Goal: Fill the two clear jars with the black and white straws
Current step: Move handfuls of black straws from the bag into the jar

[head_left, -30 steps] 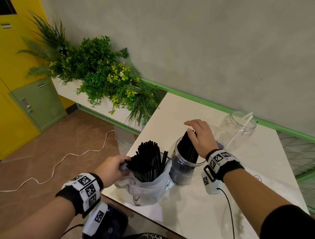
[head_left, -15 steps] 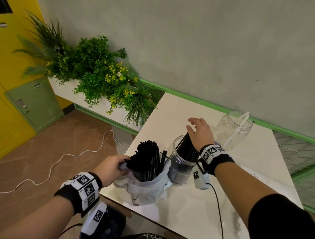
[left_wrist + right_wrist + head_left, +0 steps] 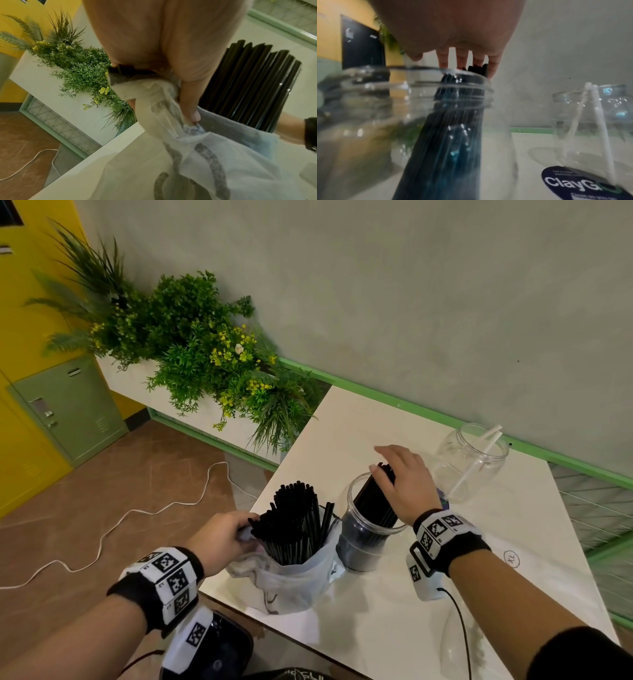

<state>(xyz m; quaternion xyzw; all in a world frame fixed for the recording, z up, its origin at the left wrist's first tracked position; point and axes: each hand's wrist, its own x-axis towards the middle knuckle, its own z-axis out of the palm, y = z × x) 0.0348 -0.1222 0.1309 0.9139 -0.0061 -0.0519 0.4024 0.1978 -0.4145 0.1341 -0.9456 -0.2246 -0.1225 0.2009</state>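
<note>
The right hand [image 3: 402, 484] has its fingers spread flat over the tips of a leaning bunch of black plastic straws [image 3: 375, 501] in the near clear plastic jar [image 3: 364, 542]. The left hand [image 3: 222, 537] pinches the thin white plastic bag [image 3: 291, 580] — more black straws [image 3: 296, 522] stand just right of it, pointing up.
</note>
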